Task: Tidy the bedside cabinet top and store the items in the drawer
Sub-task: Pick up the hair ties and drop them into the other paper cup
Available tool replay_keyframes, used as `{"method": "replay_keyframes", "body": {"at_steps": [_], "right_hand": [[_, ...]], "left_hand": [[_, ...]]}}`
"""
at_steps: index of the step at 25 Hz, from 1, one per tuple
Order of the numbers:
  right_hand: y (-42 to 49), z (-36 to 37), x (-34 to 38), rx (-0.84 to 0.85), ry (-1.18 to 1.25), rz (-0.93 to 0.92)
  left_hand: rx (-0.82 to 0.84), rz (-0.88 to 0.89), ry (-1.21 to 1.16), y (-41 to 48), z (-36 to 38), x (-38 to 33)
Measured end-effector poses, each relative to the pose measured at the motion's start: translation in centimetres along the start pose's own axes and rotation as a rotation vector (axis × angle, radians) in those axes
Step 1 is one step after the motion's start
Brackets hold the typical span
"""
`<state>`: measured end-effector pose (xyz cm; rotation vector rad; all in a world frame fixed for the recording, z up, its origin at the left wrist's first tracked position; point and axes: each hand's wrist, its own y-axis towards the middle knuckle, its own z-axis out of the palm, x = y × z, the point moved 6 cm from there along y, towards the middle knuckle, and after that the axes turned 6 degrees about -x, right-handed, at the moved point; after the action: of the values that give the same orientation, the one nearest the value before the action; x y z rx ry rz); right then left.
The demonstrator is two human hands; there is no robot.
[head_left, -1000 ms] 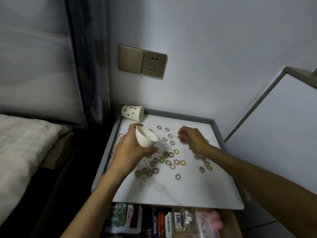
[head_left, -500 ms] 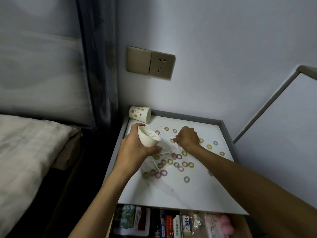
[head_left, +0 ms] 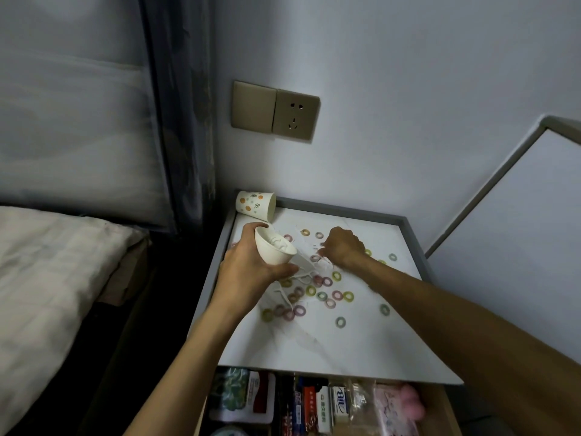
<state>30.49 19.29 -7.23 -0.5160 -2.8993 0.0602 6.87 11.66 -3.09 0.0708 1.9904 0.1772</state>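
A white marble-look cabinet top [head_left: 314, 347] with a grey raised rim stands against a pale wall, with a beige socket plate [head_left: 275, 110] above it at 12 o'clock and a bed [head_left: 47, 262] off at 9 o'clock. Small coloured rings [head_left: 340, 322] lie scattered from the centre of the top out toward 3 o'clock, and thin white cords [head_left: 284, 297] are tangled among them. A flower-printed paper cup [head_left: 255, 205] lies on its side in the 11 o'clock corner.

The left hand [head_left: 248, 269] grips a small white cup [head_left: 275, 248], tilted above the top at about 10 o'clock, with pale loops inside it. The right hand [head_left: 341, 247] is just beside it at 12 o'clock, knuckles up and fingers curled down onto the rings. Whether it pinches anything is hidden. At 6 o'clock the drawer [head_left: 440, 404] stands open, packed with boxes and packets.
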Motion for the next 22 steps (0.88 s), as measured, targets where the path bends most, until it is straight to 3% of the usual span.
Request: {"method": "replay_keyframes", "body": {"at_steps": [6,16,22], "right_hand": [[-0.5,-3.1,-2.2,-0.012,0.317,-0.107],[-2.0,-5.1,-2.9,-0.013,0.213,-0.354],[-1.7,-4.6,-3.3,0.014,0.083,-0.327]], "left_hand": [[0.048,0.000,-0.004,-0.5,1.2,-0.3],[0.095,-0.002,0.028,-1.0,2.7,-0.2],[0.115,-0.008,0.027,-1.1,2.9,-0.3]]}}
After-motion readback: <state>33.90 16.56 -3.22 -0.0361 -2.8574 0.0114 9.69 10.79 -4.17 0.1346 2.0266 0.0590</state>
